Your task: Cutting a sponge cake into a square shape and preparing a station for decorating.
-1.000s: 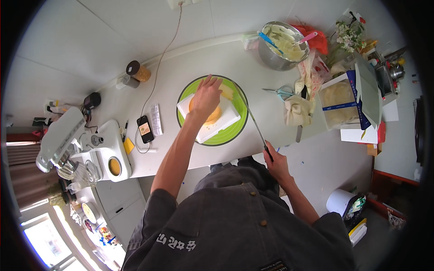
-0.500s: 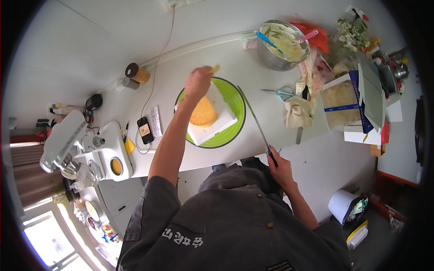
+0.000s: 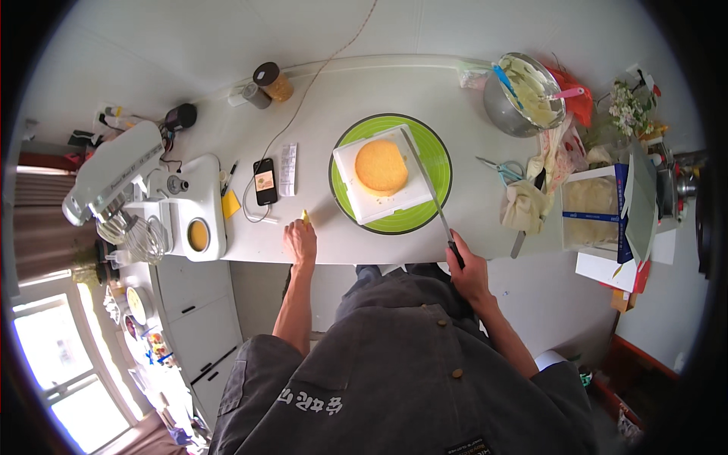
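Observation:
My right hand [image 3: 470, 271] is closed round the black handle of a long thin knife [image 3: 434, 199]. Its blade slants up to the left, across the green mat and past the right side of the cake. That round golden sponge cake [image 3: 379, 168] lies on a white square board [image 3: 365, 208], with a straight-cut edge on its right side. A green round mat [image 3: 442, 155] is under the board. Near the counter's front edge, left of the mat, my left hand [image 3: 300, 243] pinches a small yellow cake scrap [image 3: 305, 216]. Crumbs dot the board below the cake.
On the left of the white counter are a stand mixer [image 3: 121, 182], a phone [image 3: 265, 182] on a cable and a paper slip [image 3: 288, 168]. A steel bowl of cream [image 3: 504, 106] stands back right, near scissors [image 3: 509, 168], a cloth [image 3: 523, 206] and a box [image 3: 591, 205].
My left hand has come from above the cake's far side down to the counter's front left, carrying the scrap. The knife blade now lies closer to the cake. The whole view has shifted.

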`<state>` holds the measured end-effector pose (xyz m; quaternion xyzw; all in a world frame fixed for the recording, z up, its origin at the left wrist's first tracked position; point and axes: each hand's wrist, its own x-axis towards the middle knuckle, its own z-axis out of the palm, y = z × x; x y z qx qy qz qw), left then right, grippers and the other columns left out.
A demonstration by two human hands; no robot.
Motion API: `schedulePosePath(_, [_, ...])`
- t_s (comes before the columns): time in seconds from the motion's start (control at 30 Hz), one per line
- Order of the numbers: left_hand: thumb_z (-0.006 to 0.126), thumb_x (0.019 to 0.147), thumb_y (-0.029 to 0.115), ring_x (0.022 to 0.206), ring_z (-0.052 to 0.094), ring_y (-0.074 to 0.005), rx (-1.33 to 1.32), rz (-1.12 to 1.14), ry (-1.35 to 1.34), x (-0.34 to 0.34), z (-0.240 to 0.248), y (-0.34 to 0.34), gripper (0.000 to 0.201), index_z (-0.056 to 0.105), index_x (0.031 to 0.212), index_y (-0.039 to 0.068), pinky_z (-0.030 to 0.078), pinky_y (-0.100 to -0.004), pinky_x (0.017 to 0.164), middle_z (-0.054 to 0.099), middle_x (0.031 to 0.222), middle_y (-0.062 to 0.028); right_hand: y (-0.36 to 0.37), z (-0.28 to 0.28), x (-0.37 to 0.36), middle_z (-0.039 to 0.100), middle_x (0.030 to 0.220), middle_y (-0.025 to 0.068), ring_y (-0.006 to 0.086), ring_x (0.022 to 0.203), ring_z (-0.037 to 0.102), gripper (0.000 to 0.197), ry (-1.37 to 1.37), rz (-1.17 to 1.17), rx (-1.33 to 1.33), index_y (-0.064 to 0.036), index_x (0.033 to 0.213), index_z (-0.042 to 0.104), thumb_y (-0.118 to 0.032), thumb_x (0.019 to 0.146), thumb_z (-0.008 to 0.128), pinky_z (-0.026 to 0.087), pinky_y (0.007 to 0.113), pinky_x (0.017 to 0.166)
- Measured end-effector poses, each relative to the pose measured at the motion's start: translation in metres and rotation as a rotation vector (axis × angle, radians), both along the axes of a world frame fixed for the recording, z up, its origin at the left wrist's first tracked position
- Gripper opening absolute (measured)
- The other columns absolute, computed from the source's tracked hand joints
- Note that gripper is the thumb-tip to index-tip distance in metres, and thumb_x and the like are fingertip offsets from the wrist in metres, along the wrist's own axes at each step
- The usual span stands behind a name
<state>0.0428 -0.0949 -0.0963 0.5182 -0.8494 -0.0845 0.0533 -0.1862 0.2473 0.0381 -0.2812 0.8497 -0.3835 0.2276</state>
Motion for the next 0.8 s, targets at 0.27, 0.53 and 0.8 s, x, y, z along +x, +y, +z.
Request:
schedulePosePath(0.27, [0.07,0.091,0.009,0.105,0.064,-0.034,-0.016,-0.092,0.132,-0.03,0.038,0.014,0.026,0.072,0.117,0.004,0.053,-0.0435,0.092,0.07,0.11,-0.0132,-0.013,0.009,0.013,0.072,0.091,0.0192,0.0326,0.075,0.071,0.043,-0.038,-0.093,0.037,-0.0032,0.141,0.059,-0.017,0.101,0.063,0.055,0.037,0.071])
schedulePosePath(0.53, [0.06,0.077,-0.011,0.131,0.059,-0.0313,-0.188,-1.082,0.492,-0.147,0.157,-0.014,0.053,0.072,0.124,0.009,0.051,-0.0409,0.109,0.065,0.136,-0.0138,-0.018,0.0,0.029,0.061,0.065,0.0053,0.0137,0.048,0.058,0.044,-0.012,-0.145,-0.026,-0.0088,0.147,0.055,-0.018,0.104,0.06,0.051,0.032,0.05])
schedulePosePath(0.8, [0.06,0.076,-0.01,0.143,0.048,-0.0288,0.015,-1.263,0.18,-0.165,0.146,-0.018,0.064,0.063,0.137,0.011,0.039,-0.0428,0.122,0.056,0.149,-0.0112,-0.008,-0.006,0.046,0.067,0.069,0.0208,0.0431,0.063,0.066,0.042,0.096,-0.163,0.11,-0.0125,0.141,0.06,-0.027,0.101,0.062,0.051,0.051,0.059])
